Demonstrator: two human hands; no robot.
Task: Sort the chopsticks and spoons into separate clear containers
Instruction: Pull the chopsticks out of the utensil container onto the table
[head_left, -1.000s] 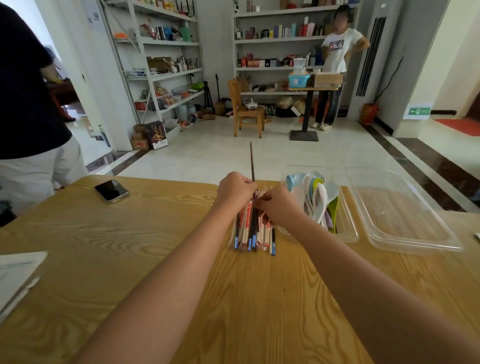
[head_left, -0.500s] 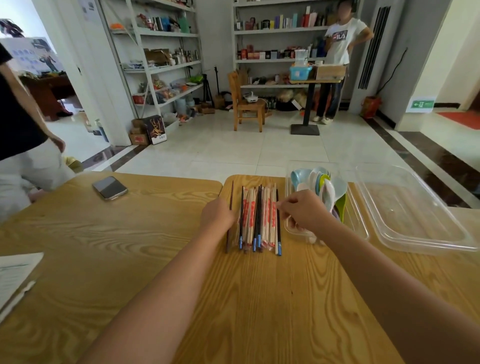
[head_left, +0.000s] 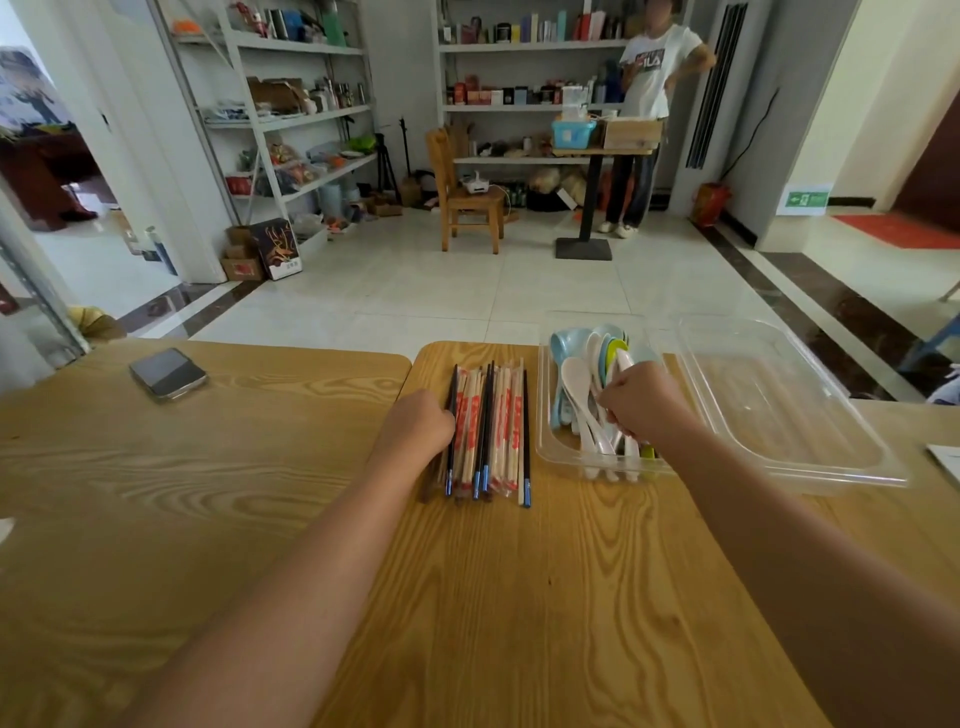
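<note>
Right grip (head_left: 644, 400) curls round white handles among the spoons (head_left: 576, 384) in the near clear container (head_left: 545, 447); left grip (head_left: 415, 421) lies curled against the chopsticks (head_left: 493, 426) rowed on the bench (head_left: 519, 597), hold unclear. A second clear container (head_left: 779, 410) sits just right; a phone (head_left: 167, 372) lies well apart on the left

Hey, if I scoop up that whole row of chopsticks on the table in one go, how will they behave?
The chopsticks lie loose side by side, unbundled, so they would probably roll apart or scatter. The wrapped ones look slick and may slide from a grip. Each is thin and straight, so likely stiff and light.
</note>
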